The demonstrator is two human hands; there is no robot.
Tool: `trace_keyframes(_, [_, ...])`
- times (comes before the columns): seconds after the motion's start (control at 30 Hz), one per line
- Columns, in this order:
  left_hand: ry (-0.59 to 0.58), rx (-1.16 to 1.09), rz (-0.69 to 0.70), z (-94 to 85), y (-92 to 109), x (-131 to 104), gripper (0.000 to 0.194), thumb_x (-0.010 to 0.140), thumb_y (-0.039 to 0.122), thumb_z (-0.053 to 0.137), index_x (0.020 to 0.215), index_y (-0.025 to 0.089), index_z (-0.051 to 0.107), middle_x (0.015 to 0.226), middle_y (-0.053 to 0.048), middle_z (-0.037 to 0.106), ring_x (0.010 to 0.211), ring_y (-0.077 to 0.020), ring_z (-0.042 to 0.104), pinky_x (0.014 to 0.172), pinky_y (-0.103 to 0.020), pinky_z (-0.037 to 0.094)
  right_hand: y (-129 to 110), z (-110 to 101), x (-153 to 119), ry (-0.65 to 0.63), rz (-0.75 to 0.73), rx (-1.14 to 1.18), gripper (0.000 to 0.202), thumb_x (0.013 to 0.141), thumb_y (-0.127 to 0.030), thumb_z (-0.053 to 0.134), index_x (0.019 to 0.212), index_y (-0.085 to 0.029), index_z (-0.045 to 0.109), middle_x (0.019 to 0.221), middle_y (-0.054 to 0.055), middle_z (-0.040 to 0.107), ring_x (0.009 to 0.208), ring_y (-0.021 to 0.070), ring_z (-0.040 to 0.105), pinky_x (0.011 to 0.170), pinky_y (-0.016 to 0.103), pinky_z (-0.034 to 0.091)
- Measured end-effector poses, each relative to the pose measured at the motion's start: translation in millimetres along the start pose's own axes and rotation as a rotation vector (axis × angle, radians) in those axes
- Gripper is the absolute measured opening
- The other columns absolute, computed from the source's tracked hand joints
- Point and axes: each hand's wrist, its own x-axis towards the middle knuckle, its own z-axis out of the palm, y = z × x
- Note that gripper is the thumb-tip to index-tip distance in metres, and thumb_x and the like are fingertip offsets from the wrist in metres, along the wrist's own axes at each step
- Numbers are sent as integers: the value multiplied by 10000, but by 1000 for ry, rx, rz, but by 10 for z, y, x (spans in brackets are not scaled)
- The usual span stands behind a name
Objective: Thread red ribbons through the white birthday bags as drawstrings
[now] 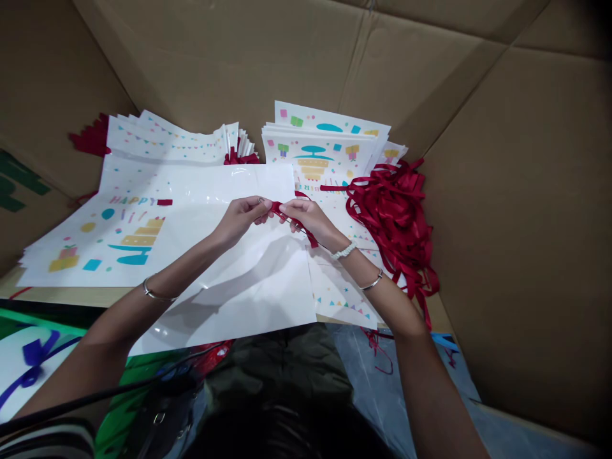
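Closest to my lens, a shadowy black shape [291, 430] is filling the bottom edge. My left hand [241, 220] and right hand [312, 220] are pinching a satiny red ribbon [276, 208], both grips holding it between them, its flat strip slanting down rightward. Beneath, a smooth white sheet [268, 280] is lying over the counter [67, 296]; rightward, looped ribbons [396, 217] are heaping up.

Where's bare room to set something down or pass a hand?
Blank white sheet, near side of the left hand and right hand, between left print stack and right print stack; its near-left corner seems to overhang the table. Crowded: red ribbon heap at right, both stacks at back.
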Motion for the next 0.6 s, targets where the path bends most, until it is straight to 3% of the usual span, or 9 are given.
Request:
trace_keyframes(0.2, [16, 4, -15, 31, -17, 12, 451, 812, 583, 808, 811, 137, 742, 789, -98, 694, 671, -148, 551, 625, -280, 435, 38, 11, 24, 45, 24, 19, 406, 969, -550, 678, 940, -164, 556, 845, -13, 679, 743, 56, 619, 630, 136, 520])
trace_keyframes(0.37, [55, -30, -107, 83, 7, 18, 428, 823, 540, 816, 763, 128, 715, 782, -99, 698, 695, -155, 602, 679, -297, 485, 34, 68, 15, 88, 3, 12, 337, 965, -424, 725, 897, -204, 479, 896, 12, 682, 839, 111, 658, 631, 178, 570])
trace_keyframes(0.6, [-2, -27, -263, 43, -4, 59, 417, 818, 516, 850, 758, 117, 746, 794, -135, 732, 659, -171, 648, 705, -345, 557, 123, 67, 5, 146, -1, -17, 242, 1033, -284, 621, 895, -208, 438, 922, -9, 665, 755, 76, 641, 599, 170, 546])
